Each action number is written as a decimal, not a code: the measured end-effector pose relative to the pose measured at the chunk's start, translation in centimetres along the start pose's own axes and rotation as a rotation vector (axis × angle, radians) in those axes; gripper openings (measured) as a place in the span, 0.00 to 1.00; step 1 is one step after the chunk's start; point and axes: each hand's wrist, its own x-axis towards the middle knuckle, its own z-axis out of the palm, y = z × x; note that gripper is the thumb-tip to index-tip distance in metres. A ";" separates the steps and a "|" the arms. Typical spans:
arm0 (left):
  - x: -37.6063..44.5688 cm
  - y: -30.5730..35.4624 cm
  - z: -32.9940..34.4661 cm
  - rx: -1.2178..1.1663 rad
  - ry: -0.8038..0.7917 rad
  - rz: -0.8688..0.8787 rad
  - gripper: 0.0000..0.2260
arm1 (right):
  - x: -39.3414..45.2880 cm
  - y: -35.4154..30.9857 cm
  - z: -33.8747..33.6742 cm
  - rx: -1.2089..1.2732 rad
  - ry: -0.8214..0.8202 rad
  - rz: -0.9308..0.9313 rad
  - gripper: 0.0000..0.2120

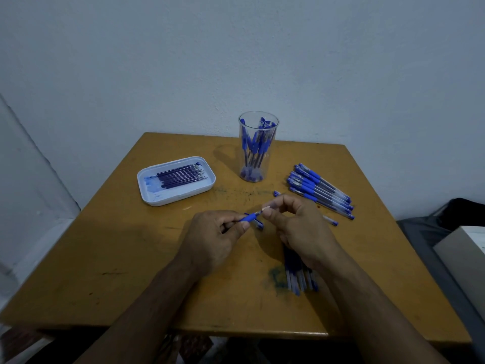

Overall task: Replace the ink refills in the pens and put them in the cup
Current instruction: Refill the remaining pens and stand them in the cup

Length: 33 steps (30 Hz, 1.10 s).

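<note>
Two hands — pen tip up-right, toward cup

Beside one clear cup of pens: one white tray, two hands, and two loose pen piles.

Wall: plain, pale blue-grey, dimly lit | Table: square, ochre-brown wood, top scuffed and ink-stained, far edge set against wall | Left: pale slanted panel | Right: dark grey seat with a pale box on it
</note>
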 end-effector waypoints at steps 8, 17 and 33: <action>0.4 0.2 -0.3 -0.106 0.145 -0.090 0.05 | -0.6 -0.8 0.3 -0.647 0.095 -0.251 0.02; 0.3 0.3 -0.4 -0.116 0.130 -0.113 0.06 | -0.9 0.0 2.2 -1.019 -0.112 -0.163 0.11; 0.1 0.6 -0.6 -0.132 0.115 -0.093 0.07 | -1.0 -1.5 0.7 -0.814 -0.041 -0.158 0.11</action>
